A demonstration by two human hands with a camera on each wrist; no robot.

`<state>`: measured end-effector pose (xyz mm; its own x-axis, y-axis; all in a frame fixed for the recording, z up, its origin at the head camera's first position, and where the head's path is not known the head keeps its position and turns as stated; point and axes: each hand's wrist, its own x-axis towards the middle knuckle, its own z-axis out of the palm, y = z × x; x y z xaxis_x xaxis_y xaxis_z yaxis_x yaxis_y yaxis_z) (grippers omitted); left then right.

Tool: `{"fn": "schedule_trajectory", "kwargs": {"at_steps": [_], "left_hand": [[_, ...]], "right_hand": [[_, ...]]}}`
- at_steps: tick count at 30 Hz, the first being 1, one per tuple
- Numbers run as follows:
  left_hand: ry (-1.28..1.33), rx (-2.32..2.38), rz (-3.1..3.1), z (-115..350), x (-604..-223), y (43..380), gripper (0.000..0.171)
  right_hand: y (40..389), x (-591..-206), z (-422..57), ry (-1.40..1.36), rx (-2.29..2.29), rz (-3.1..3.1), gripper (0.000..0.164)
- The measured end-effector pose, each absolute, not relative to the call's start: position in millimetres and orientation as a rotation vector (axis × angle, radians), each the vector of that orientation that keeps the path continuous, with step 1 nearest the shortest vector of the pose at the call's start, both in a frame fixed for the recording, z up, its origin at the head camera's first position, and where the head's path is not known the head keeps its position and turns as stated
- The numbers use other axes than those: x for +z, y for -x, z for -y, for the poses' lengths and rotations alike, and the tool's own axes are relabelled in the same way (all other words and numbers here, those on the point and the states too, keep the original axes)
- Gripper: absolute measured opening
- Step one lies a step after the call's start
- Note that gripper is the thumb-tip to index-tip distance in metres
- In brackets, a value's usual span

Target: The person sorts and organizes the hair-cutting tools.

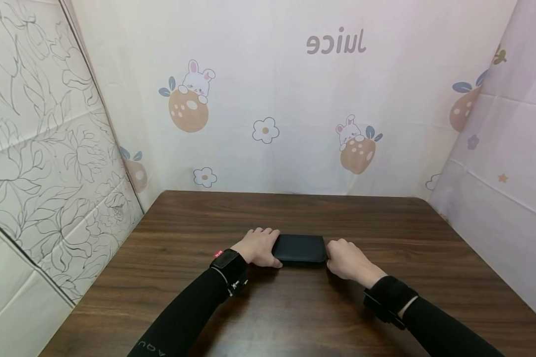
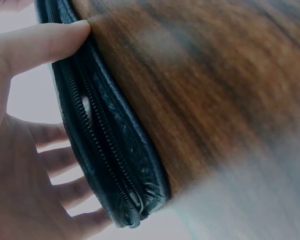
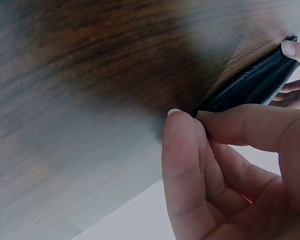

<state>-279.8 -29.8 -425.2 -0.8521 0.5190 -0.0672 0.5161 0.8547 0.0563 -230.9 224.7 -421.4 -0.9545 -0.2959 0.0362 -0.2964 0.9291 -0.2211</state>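
A flat black zip wallet point(image 1: 300, 248) with a leathery surface is at the middle of the table. My left hand point(image 1: 260, 247) grips its left end, the thumb on the near edge and the fingers spread along the other side. In the left wrist view, the dark zip point(image 2: 101, 131) runs along the wallet's edge, with a small gap between its teeth. At the wallet's right end, my right hand point(image 1: 348, 260) pinches the corner between thumb and curled forefinger. Those fingertips hide whether they hold the zip pull or the wallet's edge.
The brown wood-grain table point(image 1: 295, 312) extends around both forearms. Behind it hangs a pale printed curtain point(image 1: 268, 74), with a flower-patterned panel point(image 1: 49, 148) on the left and another curtain point(image 1: 509, 173) on the right.
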Motion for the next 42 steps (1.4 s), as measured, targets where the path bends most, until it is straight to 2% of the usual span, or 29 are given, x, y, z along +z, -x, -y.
{"fn": "schedule_trajectory", "kwargs": {"at_steps": [21,42], "left_hand": [[-0.822,0.060,-2.957,29.7,-425.9,280.3,0.088],[-0.822,0.061,-2.957,29.4,-424.6,278.9,0.088]], "right_hand": [[227.8,-421.6,-223.2,-0.489,0.369,3.059,0.041],[224.8,-423.4,-220.6,-0.475,0.347,3.036,0.039]]}}
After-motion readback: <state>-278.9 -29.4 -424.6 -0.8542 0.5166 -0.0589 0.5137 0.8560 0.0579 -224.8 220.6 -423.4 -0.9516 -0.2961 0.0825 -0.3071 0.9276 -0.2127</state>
